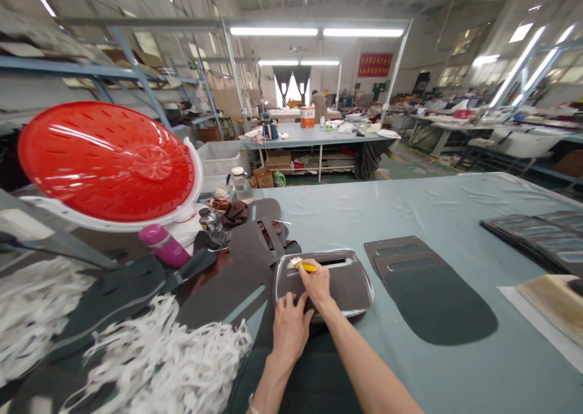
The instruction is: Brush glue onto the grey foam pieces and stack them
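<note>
In front of me on the table lies a dark grey-brown rounded panel (339,289) with a long slot near its far side. White paste-like streaks run along its edges and around the slot. My right hand (317,285) is closed around a small yellow-handled brush (307,267), whose white-coated tip touches the panel near the slot's left end. My left hand (290,326) lies on the panel's near left part, fingers spread and holding nothing. To the right are stacked slotted dark pieces (437,298) with one rounded end.
Dark cut pieces (248,244), white strips (182,353), a purple bottle (164,245) and a red plastic basket (109,159) crowd the left. Another dark stack (537,232) lies at right on the blue-grey table (328,213). A person (319,104) stands far back.
</note>
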